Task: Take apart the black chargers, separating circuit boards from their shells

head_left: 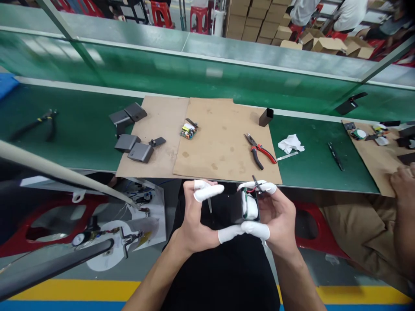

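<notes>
My right hand [275, 216] grips a black charger housing [237, 208] above my lap. In its mouth sits a circuit board with white-covered parts [250, 206], and a red wire and a small dark prong piece [256, 183] show at the top. My left hand [197, 216] is on the other side with fingers stretched and apart. Its thumb tip meets my right thumb by the housing's lower edge; whether it touches the housing I cannot tell. White finger cots cover thumbs and fingertips on both hands.
Cardboard sheets [220, 160] on the green bench carry a small circuit board [188, 130], red-and-black pliers [258, 151] and an upright black casing [266, 117]. Grey casings [141, 152] lie left; a white tissue [291, 143] lies right. Another person's hand [403, 185] is far right. A press machine [113, 237] stands lower left.
</notes>
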Tool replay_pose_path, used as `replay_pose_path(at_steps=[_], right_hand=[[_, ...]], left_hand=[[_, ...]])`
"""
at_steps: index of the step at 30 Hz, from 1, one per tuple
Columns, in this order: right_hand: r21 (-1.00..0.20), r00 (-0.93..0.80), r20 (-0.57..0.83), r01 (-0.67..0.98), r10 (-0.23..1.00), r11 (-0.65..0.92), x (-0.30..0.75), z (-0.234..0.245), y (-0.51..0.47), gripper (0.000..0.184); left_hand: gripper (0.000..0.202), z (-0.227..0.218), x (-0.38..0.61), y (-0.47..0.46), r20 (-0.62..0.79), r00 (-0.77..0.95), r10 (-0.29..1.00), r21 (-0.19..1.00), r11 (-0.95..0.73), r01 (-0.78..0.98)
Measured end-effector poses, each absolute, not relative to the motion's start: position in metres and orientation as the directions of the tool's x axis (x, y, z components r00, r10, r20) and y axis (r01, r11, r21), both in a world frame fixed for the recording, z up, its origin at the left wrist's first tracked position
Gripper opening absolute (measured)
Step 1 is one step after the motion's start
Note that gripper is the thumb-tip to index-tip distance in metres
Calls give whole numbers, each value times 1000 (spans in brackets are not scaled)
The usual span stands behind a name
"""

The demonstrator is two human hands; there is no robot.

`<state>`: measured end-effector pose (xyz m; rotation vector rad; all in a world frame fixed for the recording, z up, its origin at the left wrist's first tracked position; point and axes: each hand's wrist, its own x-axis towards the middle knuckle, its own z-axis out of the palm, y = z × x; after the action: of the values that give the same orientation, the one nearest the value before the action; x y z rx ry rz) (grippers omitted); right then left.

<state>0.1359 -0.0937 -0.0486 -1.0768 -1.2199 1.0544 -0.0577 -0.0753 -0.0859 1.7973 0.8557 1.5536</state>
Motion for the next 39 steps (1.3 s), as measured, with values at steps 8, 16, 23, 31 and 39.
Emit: replay_pose_path(at_steps=[8,16,23,31,39], right_hand=[[-995,52,93,-41,994,95,117,-41,-59,53],[-971,-3,182,-159,983,179,112,-56,-62,48],[-976,72,121,-175,990,132,117,-55,-52,51],[-956,164,80,-266,983,123,129,-44,-48,43],[-938,189,64,-324,980,124,130,-35,-45,34]], left_hand=[[87,-61,-58,-40,757,257,601,570,-799,191],[66,-56,-29,-39,221,-141,965,877,-260,-404],[49,-47,-12,-42,-111,-178,978,863,6,-505],[47,-38,-6,-53,-109,-115,987,897,48,-439],[47,-29,13,-77,-161,-227,960,865,26,-502]])
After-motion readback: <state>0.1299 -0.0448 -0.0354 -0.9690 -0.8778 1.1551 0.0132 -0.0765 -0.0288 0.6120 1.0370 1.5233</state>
